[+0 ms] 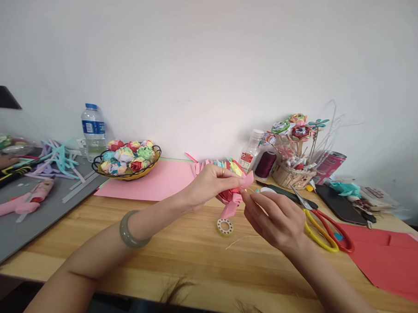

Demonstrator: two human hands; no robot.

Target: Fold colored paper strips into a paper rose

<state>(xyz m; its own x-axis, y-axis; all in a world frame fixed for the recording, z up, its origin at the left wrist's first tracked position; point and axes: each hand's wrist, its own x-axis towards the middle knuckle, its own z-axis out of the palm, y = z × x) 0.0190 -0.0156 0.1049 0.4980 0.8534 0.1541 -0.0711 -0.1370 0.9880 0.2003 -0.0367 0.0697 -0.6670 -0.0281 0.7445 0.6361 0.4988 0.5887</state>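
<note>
Illegible print on bottles [93, 127], can [329, 165]

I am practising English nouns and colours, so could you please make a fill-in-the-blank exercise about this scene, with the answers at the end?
1. The left hand pinches a piece of paper whose colour is ____.
2. The bracelet is worn on the ____ arm.
3. The water bottle beside the basket of paper flowers has a ____ cap.
4. The scissors have one yellow handle and one ____ handle.

Missing words: pink; left; blue; red.
</note>
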